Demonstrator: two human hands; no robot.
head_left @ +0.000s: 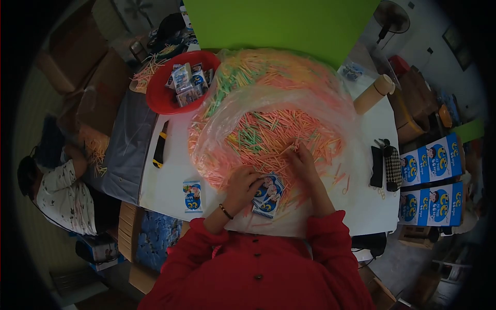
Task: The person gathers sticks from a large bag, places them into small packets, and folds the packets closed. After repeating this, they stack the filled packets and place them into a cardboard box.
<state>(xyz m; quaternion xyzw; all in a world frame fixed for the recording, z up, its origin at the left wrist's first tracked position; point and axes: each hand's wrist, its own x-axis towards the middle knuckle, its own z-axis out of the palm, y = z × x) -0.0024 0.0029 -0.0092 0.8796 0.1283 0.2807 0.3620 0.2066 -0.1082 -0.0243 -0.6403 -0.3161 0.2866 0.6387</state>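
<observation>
A large clear plastic bag (227,111) lies open in front of me, heaped with thin pink, yellow and green sticks (263,132). My right hand (301,164) is over the near right part of the heap, fingers pinched together on a few of these sticks. Below the bag's mouth, my left hand (240,188) is closed at the left edge of a blue-and-white printed packet (269,190). This packet overlaps another one beneath it. Further left, a separate blue packet (192,196) lies flat on the white table (173,173).
A red basin (160,98) with several packets stands at the back left, near a yellow-black utility knife (160,147). At right are a tan bottle (374,94), keys with a checked pouch (391,168) and printed boxes (431,204). Another person (64,199) sits at far left.
</observation>
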